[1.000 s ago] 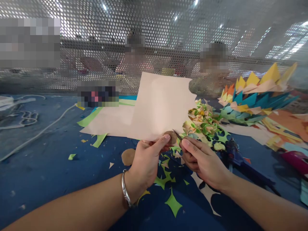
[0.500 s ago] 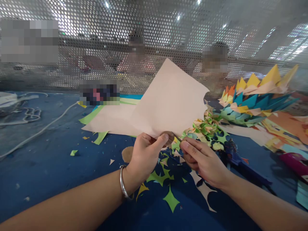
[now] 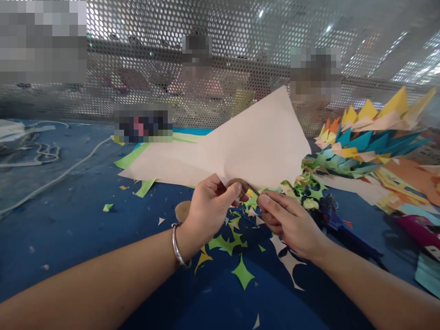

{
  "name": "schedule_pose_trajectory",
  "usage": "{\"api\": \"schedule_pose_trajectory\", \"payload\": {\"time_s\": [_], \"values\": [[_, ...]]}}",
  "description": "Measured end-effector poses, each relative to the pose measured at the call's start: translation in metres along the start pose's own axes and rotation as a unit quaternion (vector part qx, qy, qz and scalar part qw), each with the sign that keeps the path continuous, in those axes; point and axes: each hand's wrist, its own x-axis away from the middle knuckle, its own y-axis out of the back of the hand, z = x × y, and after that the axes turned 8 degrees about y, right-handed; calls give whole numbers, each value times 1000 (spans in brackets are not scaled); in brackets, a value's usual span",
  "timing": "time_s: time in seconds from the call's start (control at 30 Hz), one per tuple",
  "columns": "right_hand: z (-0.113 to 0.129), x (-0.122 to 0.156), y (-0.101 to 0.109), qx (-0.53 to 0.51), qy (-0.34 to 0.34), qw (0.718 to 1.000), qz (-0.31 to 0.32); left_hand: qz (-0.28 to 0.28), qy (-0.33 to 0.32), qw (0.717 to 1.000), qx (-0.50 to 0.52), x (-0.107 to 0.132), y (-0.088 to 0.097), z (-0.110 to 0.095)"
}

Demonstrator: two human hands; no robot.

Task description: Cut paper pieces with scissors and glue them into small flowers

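Observation:
My left hand (image 3: pixel 209 208) pinches the lower edge of a pale pink paper sheet (image 3: pixel 261 142) and holds it up, tilted to the right, above a blue table (image 3: pixel 68 229). A small brown round paper piece (image 3: pixel 240 184) shows at my left fingertips. My right hand (image 3: pixel 288 222) is closed on a pair of scissors whose thin blade (image 3: pixel 253 190) touches the sheet's lower edge; the handles are hidden in my fingers. A silver bangle (image 3: pixel 178 245) is on my left wrist.
Green and cream paper scraps (image 3: pixel 237 256) lie under my hands, with a brown paper disc (image 3: pixel 183 211). A second pink sheet (image 3: pixel 165 167) lies flat behind. Folded colourful paper stacks (image 3: pixel 364 137) and a dark blue glue gun (image 3: pixel 335 220) are at right. White cord (image 3: pixel 51 181) at left. Perforated metal screen (image 3: pixel 220 46) behind.
My left hand has turned the pink sheet clockwise, so its top corner now points up and right. Both hands stay together at its lower edge.

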Motion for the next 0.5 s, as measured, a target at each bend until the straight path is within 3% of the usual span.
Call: {"api": "schedule_pose_trajectory", "payload": {"time_s": [0.2, 0.5], "values": [[1, 0, -2, -9, -8, 1000, -12, 17, 1, 999, 28, 1, 0, 1], [0, -1, 0, -14, -19, 1000, -2, 21, 53, 995, 85, 4, -4, -1]]}}
